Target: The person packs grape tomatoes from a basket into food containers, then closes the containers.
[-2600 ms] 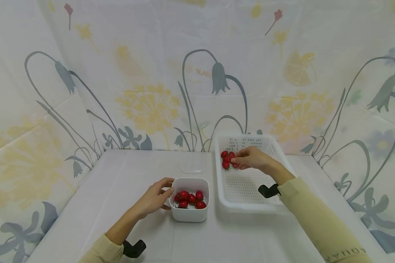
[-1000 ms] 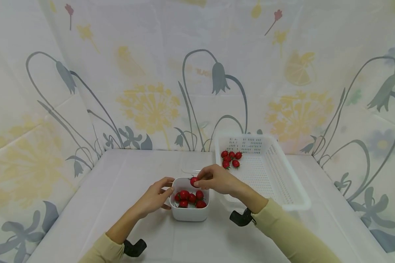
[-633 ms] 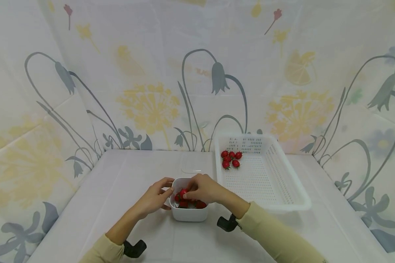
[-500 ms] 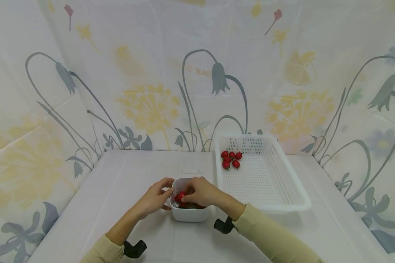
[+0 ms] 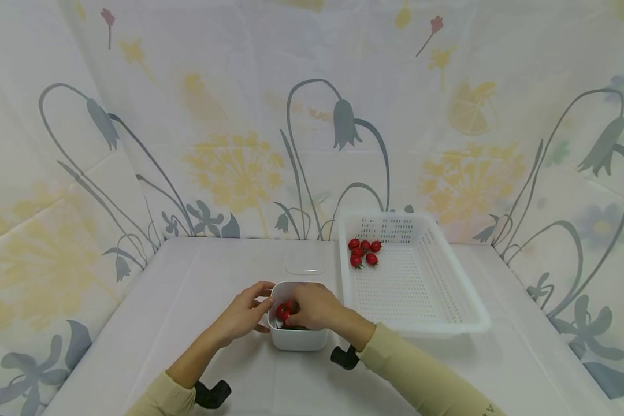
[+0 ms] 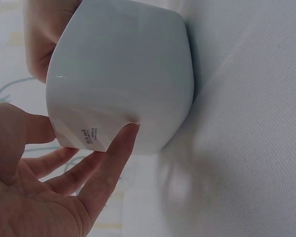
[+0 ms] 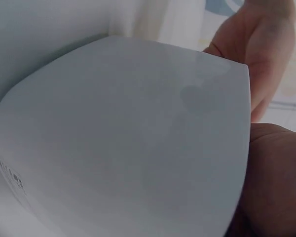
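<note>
My right hand (image 5: 317,307) reaches down inside a white box (image 5: 299,340), its thumb and fingers around a red cherry tomato (image 5: 287,315). The fingertips are partly hidden, and the hand covers most of the other tomatoes in the box. My left hand (image 5: 245,312) rests against the box's left side with spread fingers. In the left wrist view, the thumb is at the rim and one fingertip (image 6: 130,129) touches the outer wall. The right wrist view is mostly filled by the box's outer wall (image 7: 123,133), which hides the right fingers.
To the right stands a white perforated basket (image 5: 475,306), with several cherry tomatoes (image 5: 364,252) in its far left corner. A clear flat lid (image 5: 305,270) lies behind the box on the white tablecloth (image 5: 213,260). A flower-patterned sheet (image 5: 312,190) rises at the back.
My right hand has carried a cherry tomato from the basket leftward over the rim, then lowered it into the box. My left hand stays at the box's side.
</note>
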A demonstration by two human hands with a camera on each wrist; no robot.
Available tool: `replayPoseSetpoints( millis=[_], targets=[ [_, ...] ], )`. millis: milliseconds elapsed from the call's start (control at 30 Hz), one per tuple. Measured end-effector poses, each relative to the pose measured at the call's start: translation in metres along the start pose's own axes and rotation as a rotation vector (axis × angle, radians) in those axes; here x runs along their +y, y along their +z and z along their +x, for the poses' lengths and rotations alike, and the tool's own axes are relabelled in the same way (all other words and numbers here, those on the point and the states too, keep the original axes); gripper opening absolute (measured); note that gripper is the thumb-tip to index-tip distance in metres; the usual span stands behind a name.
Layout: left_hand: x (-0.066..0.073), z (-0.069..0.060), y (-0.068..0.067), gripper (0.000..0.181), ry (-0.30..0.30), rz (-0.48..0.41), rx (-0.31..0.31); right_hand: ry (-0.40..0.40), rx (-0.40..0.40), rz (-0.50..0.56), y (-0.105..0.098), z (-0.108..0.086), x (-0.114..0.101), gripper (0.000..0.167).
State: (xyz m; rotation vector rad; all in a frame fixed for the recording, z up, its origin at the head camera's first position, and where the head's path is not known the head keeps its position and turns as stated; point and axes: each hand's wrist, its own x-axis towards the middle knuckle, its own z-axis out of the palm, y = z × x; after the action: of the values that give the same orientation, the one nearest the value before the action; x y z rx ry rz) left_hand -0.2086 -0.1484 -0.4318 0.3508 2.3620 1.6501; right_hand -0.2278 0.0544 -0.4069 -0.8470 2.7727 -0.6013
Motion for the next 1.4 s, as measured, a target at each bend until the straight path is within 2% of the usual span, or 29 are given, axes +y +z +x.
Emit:
replayPoseSetpoints(
  millis=[233,300,400,567,767,1000,1233,1400],
  targets=[
    [0.000,0.000,0.000,0.038,0.002,-0.002,-0.008,-0.001,-0.042,0.172,-0.011,-0.005,0.002,0.024],
    [0.000,0.000,0.000,0.038,-0.001,0.001,-0.008,-0.005,-0.039,0.187,-0.017,-0.007,0.004,0.022],
    [0.000,0.001,0.000,0.037,-0.003,0.001,-0.007,-0.028,-0.024,0.186,-0.028,-0.012,0.008,0.016],
    [0.001,0.001,0.000,0.037,-0.007,0.007,-0.003,-0.048,-0.022,0.195,-0.052,-0.023,0.016,0.016],
    [0.001,0.001,0.000,0.037,-0.004,0.009,-0.005,-0.031,-0.009,0.209,-0.075,-0.038,0.029,0.025],
    [0.000,0.001,0.000,0.038,-0.009,0.014,0.004,0.015,0.024,0.202,-0.092,-0.051,0.048,0.019],
    [-0.001,0.001,0.000,0.038,-0.009,0.035,0.004,0.024,0.047,0.173,-0.109,-0.057,0.075,0.020],
    [-0.001,0.002,0.000,0.038,-0.007,0.038,0.000,0.074,0.076,0.144,-0.121,-0.058,0.096,0.019]
  ],
)
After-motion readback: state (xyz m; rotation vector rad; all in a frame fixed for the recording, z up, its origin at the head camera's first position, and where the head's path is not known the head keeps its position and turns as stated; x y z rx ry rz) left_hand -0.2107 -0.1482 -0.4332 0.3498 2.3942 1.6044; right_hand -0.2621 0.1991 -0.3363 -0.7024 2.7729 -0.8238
